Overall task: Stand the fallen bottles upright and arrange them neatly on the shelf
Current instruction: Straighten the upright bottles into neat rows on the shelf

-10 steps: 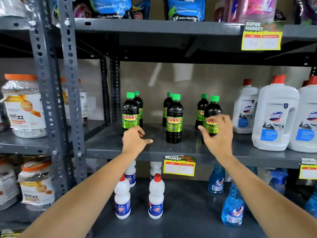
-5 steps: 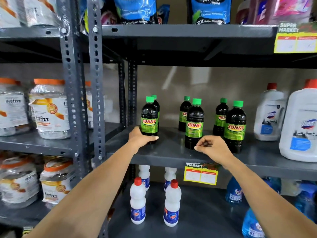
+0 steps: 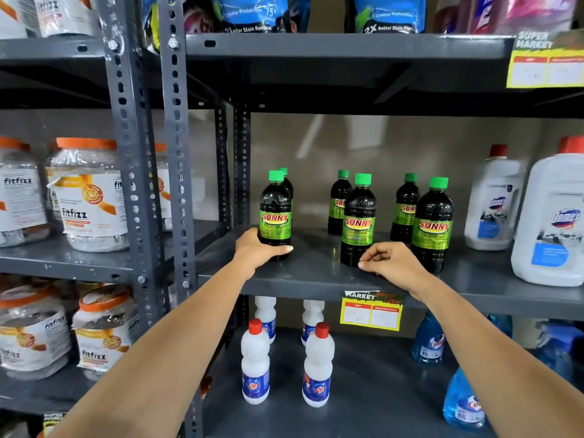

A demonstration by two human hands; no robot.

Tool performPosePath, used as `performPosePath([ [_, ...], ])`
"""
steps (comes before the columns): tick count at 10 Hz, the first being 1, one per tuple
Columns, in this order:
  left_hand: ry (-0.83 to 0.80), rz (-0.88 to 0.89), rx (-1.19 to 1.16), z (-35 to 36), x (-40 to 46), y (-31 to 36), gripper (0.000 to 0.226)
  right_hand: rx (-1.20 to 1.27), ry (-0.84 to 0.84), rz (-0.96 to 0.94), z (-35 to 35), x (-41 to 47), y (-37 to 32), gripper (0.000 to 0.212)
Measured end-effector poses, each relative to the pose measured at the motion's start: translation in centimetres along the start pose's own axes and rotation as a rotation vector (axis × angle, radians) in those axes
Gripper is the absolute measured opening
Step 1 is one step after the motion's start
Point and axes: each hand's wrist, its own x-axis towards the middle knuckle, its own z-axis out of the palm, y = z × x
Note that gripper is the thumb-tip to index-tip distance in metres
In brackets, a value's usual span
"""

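Observation:
Several dark Sunny bottles with green caps stand upright in two rows on the grey middle shelf (image 3: 316, 279). My left hand (image 3: 259, 251) wraps the base of the front left bottle (image 3: 275, 213). My right hand (image 3: 392, 263) has its fingers curled at the base of the front middle bottle (image 3: 358, 222), touching its foot. The front right bottle (image 3: 432, 226) stands just beyond that hand. Three more bottles stand behind, one (image 3: 339, 200) in the middle and one (image 3: 405, 207) to the right.
White jugs (image 3: 493, 200) with red caps stand at the shelf's right end. A perforated steel post (image 3: 177, 153) borders the left. White bottles (image 3: 255, 365) and blue spray bottles (image 3: 428, 343) fill the shelf below. Fitfizz jars (image 3: 88, 197) fill the left rack.
My left hand has closed around the front left bottle's base. My right hand came off the front right bottle and dropped to the front middle bottle's foot. The view shifted left.

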Motion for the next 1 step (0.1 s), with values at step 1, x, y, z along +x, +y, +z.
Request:
performPosePath([
  [1,0.011,-0.014,-0.021,-0.08,-0.57,0.34,0.072,0.145,0.047,-0.017,-0.47,-0.37,-0.49,0.003],
])
